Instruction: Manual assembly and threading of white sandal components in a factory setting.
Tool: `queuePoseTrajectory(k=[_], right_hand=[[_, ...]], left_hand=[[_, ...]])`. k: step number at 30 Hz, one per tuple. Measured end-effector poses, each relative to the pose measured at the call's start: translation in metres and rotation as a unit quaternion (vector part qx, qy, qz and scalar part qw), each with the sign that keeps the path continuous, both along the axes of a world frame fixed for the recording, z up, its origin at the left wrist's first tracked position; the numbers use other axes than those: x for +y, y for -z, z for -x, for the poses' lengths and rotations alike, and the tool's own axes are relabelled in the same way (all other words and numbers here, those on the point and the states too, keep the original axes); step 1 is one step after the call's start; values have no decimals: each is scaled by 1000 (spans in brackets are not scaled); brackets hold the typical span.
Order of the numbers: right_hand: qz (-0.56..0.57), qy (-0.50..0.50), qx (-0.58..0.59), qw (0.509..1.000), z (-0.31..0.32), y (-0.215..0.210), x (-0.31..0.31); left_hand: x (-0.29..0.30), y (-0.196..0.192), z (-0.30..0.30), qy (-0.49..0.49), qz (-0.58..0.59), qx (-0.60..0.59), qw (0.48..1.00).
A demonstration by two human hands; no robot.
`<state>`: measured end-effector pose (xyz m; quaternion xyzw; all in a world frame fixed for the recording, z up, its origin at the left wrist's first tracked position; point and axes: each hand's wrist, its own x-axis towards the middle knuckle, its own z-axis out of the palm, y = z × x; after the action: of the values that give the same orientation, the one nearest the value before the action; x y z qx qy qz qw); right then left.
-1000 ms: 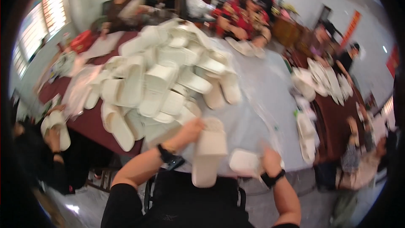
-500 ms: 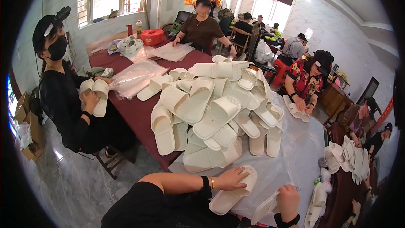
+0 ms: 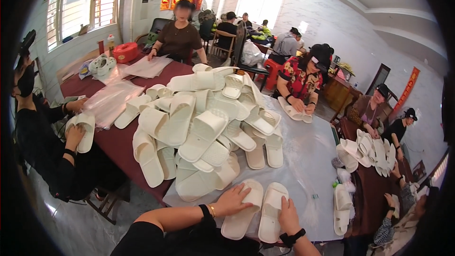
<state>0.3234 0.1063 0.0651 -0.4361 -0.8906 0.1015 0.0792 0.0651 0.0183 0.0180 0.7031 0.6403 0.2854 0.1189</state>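
Two white slippers lie side by side in front of me, toes pointing away. My left hand [image 3: 231, 202] rests with spread fingers on the strap of the left slipper [image 3: 235, 225]. My right hand [image 3: 288, 215] holds the outer side of the right slipper [image 3: 269, 225]; its thumb is hard to make out. Just beyond them rises a big heap of white slippers [image 3: 204, 132], lying at many angles. The pair sits on a pale plastic sheet [image 3: 303, 180] over the table.
A masked person at left holds a slipper [image 3: 85, 137]. Clear plastic bags [image 3: 113, 97] and a red round container [image 3: 125, 52] lie on the dark red tablecloth [image 3: 125, 154]. Another person handles slippers [image 3: 296, 111] at the far right. More slippers [image 3: 342, 208] lie on the right.
My right hand has brought its slipper up and left, from tilted at the table's near edge to flat beside the other. The view has swung right; my left hand stays on its slipper.
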Motion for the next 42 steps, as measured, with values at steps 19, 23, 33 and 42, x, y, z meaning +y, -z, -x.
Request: queuePoseTrajectory(k=[19, 23, 33, 42], right_hand=[[-61, 212, -7, 975, -67, 12, 52], [-54, 225, -45, 972, -96, 40, 90], [-103, 323, 43, 940, -132, 28, 155], [398, 331, 427, 742, -109, 4, 117]], left_hand=[[17, -41, -20, 18, -55, 36, 998], [28, -40, -38, 9, -23, 54, 998], [31, -23, -44, -2, -54, 103, 993], [37, -60, -56, 26, -94, 50, 994]])
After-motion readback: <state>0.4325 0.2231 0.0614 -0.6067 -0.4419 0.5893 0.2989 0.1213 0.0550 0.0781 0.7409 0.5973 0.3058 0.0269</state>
